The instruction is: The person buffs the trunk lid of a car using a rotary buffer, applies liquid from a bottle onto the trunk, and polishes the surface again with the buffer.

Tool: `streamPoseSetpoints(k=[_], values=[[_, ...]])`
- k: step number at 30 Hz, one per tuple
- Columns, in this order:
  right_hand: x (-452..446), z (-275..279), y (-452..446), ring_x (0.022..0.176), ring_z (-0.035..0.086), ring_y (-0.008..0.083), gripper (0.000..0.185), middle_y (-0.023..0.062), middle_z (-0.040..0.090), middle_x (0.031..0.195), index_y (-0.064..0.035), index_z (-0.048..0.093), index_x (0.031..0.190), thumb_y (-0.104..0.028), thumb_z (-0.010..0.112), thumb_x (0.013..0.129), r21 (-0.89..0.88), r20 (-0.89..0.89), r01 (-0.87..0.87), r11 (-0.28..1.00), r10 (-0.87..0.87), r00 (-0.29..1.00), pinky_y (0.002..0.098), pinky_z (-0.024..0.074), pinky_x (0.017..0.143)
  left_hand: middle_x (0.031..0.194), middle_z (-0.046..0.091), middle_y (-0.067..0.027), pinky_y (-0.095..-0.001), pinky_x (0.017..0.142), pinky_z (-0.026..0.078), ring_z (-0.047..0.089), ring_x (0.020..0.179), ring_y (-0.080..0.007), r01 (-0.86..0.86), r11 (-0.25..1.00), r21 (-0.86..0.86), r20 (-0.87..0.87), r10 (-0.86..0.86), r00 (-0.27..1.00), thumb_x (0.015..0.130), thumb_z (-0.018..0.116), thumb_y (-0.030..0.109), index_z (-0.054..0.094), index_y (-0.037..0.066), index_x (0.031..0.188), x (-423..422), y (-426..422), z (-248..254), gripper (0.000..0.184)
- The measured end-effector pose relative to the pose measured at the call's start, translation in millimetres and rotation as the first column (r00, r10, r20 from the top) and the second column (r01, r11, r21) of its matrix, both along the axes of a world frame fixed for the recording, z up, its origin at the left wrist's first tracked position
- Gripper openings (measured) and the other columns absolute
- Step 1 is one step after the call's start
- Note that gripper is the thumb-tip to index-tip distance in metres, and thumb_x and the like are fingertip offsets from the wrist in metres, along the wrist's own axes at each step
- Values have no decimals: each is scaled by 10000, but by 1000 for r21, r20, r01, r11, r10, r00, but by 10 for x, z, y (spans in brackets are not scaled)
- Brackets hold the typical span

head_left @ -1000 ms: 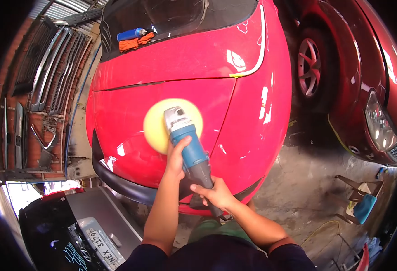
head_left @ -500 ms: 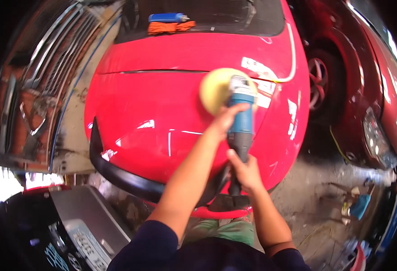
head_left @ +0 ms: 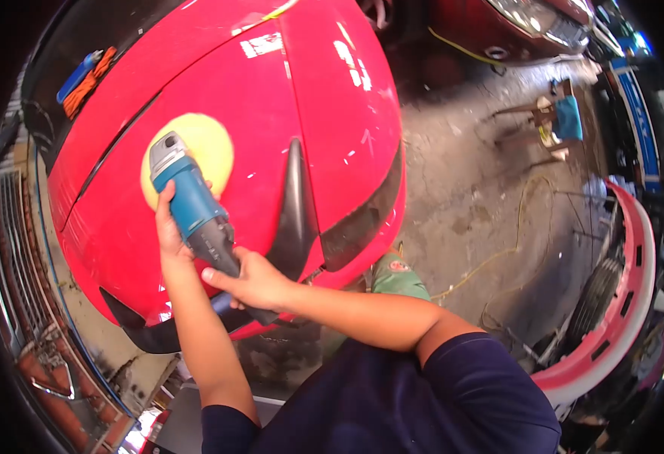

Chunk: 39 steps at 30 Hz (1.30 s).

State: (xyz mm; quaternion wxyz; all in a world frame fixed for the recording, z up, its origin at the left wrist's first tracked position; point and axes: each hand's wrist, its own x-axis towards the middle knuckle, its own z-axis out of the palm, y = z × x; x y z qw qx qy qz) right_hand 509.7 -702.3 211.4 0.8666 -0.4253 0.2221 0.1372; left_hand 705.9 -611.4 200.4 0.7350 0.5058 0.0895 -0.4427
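Note:
A teal and black polisher (head_left: 193, 198) with a metal head lies across the red car hood (head_left: 264, 106). Its round yellow pad (head_left: 209, 151) rests on the paint near the seam at the hood's rear edge. My left hand (head_left: 169, 227) is wrapped round the teal body, just behind the head. Further back, my right hand (head_left: 255, 281) grips the black rear handle, its thumb along the side.
A blue bottle (head_left: 79, 77) and an orange cloth (head_left: 90, 85) lie by the windshield. To the right are a small stool (head_left: 544, 117), a yellow cord (head_left: 519, 219) on the floor and a loose red bumper (head_left: 631, 295). A dark red car (head_left: 476, 26) stands beyond.
My view has swung to the right, so the hood appears turned and further left. The polisher has shifted left across the hood, both hands still on it.

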Motion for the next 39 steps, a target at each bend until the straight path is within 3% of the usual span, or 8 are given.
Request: streamPoseSetpoints(k=[16, 20, 24, 26, 28, 30, 36, 39], values=[[-417, -95, 701, 562, 625, 104, 455, 25, 655, 781, -41, 640, 1033, -463, 809, 995, 337, -48, 204, 919, -200, 979, 281, 515, 487, 1010, 743, -179, -460, 763, 674, 774, 832, -315, 142, 925, 354, 55, -171, 984, 955, 724, 590, 623, -27, 1264, -322, 215, 159, 698], [-271, -96, 741, 579, 630, 92, 475, 27, 656, 781, -19, 626, 1051, -442, 831, 982, 260, -44, 249, 933, -246, 968, 273, 524, 506, 1038, 743, -178, -461, 818, 672, 780, 889, -312, 220, 955, 200, 12, -227, 974, 947, 733, 582, 627, -35, 1274, -155, 266, 108, 706], [95, -163, 871, 580, 632, 108, 428, 30, 653, 771, -39, 621, 1040, -427, 798, 1012, 139, -32, 366, 920, -365, 931, 299, 543, 526, 914, 745, -199, -470, 703, 672, 774, 747, -350, 291, 936, 200, 69, -309, 948, 962, 712, 584, 645, -22, 1199, 216, 47, 9, 654], [334, -132, 827, 574, 633, 124, 424, 31, 647, 765, -50, 615, 1002, -437, 788, 1019, 145, -63, 461, 875, -457, 887, 311, 546, 526, 980, 742, -188, -439, 706, 674, 779, 779, -303, 395, 909, 135, 26, -402, 915, 946, 788, 504, 618, -11, 1275, 437, -179, -12, 635], [547, -125, 768, 586, 643, 147, 447, 40, 634, 772, -56, 598, 975, -468, 761, 1033, 150, -47, 527, 836, -526, 849, 325, 551, 532, 1030, 721, -167, -421, 695, 673, 771, 809, -277, 435, 891, 134, 245, -455, 856, 933, 828, 412, 553, 0, 1376, 522, -384, 0, 665], [732, -196, 733, 589, 642, 152, 449, 44, 632, 775, -54, 598, 983, -474, 746, 1041, 155, -14, 551, 820, -556, 831, 331, 556, 541, 1047, 699, -151, -416, 684, 669, 759, 825, -271, 481, 867, 133, 194, -499, 845, 945, 821, 341, 492, 18, 1443, 527, -448, 81, 679], [636, -97, 840, 566, 611, 127, 401, 23, 626, 742, -52, 602, 1025, -417, 770, 1035, 111, -13, 329, 938, -330, 944, 301, 507, 527, 1062, 732, -204, -449, 745, 677, 776, 833, -319, 316, 942, 117, 169, -332, 928, 978, 743, 396, 562, -43, 1343, 576, 182, -40, 599], [651, -236, 751, 551, 600, 112, 408, 19, 621, 726, -38, 609, 1020, -403, 791, 1020, 80, 42, 187, 979, -190, 981, 288, 480, 501, 1150, 724, -247, -480, 863, 669, 771, 1006, -363, 197, 980, 11, 67, -198, 978, 993, 707, 474, 558, -74, 1377, 598, 479, 11, 686]])
